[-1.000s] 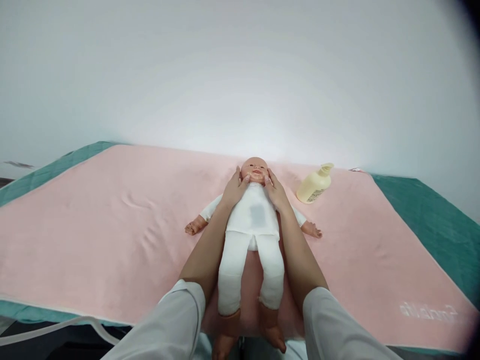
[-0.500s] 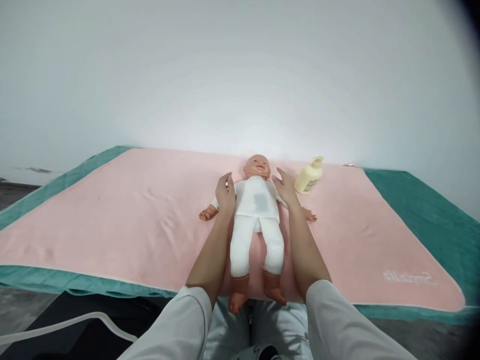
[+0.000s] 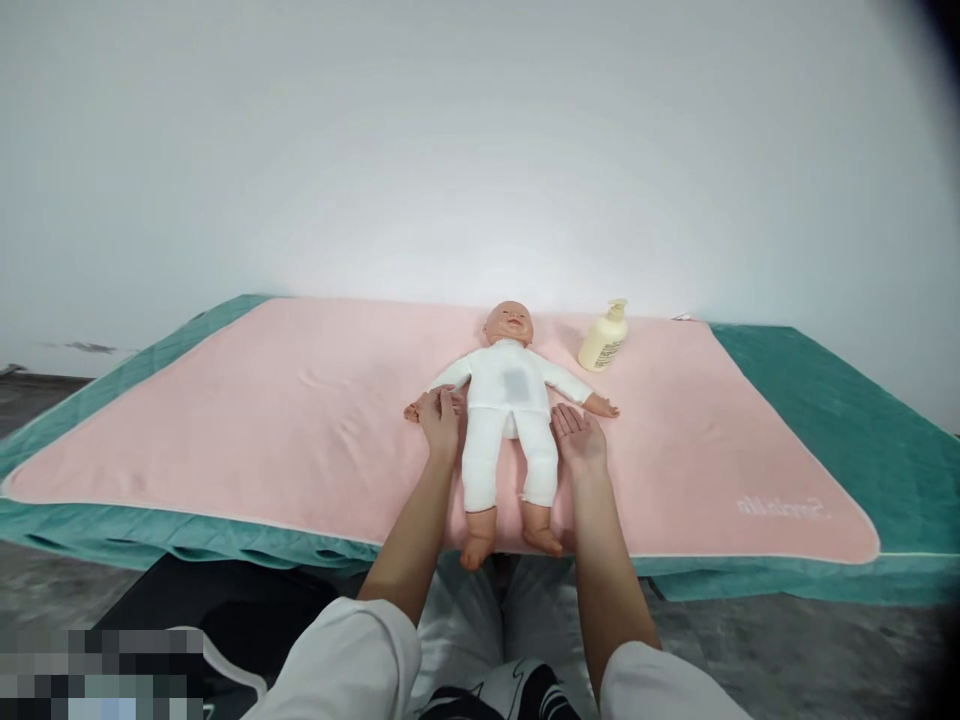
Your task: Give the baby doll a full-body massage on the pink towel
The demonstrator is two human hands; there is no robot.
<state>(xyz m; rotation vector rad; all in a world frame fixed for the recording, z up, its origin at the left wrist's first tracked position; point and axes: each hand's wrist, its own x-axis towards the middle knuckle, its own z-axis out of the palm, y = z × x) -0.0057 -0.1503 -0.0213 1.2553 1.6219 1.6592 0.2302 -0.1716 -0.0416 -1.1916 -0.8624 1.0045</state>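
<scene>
A doll (image 3: 504, 362) lies on its back near the middle of a pink blanket (image 3: 337, 430), its head toward the white wall (image 3: 480, 150), its arms spread and its bare feet (image 3: 478, 540) at the blanket's near edge. It wears a white top and white trousers (image 3: 480, 460), with a grey patch (image 3: 515, 384) on the chest. The left hand (image 3: 440, 418) is beside the doll's hip, fingers loosely bent and overlapping the doll's forearm in view; I cannot tell whether they touch or close on it. The right hand (image 3: 581, 440) is on the other side, palm up and fingers spread out flat, holding nothing, just below the doll's other arm. A pale yellow pump bottle (image 3: 602, 342) stands upright on the blanket, near the doll's shoulder on the right hand's side. The blanket lies over a green cover (image 3: 840, 390), which shows along the sides and front, and has pale lettering (image 3: 780, 508) in its near right corner. Grey floor (image 3: 750, 630) shows below.
</scene>
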